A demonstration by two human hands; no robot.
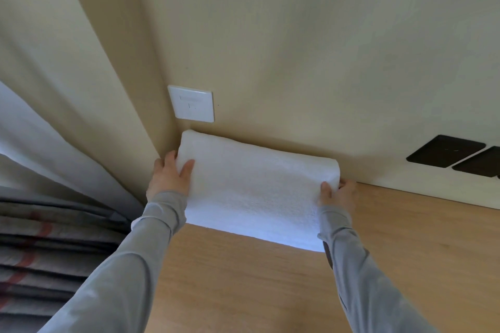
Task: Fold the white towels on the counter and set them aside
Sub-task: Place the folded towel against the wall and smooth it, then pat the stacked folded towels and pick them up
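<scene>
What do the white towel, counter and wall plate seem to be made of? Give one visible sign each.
The white towel looks like soft matte terry cloth: fine nubby texture, rounded fold. The counter looks like wood or wood-look laminate, smooth with faint grain; I cannot tell which. The wall plate is probably glossy white plastic: smooth face, crisp moulded edge.

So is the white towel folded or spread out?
Folded. The towel has a thick rounded fold along the wall, and the left hand and right hand grip its ends.
</scene>
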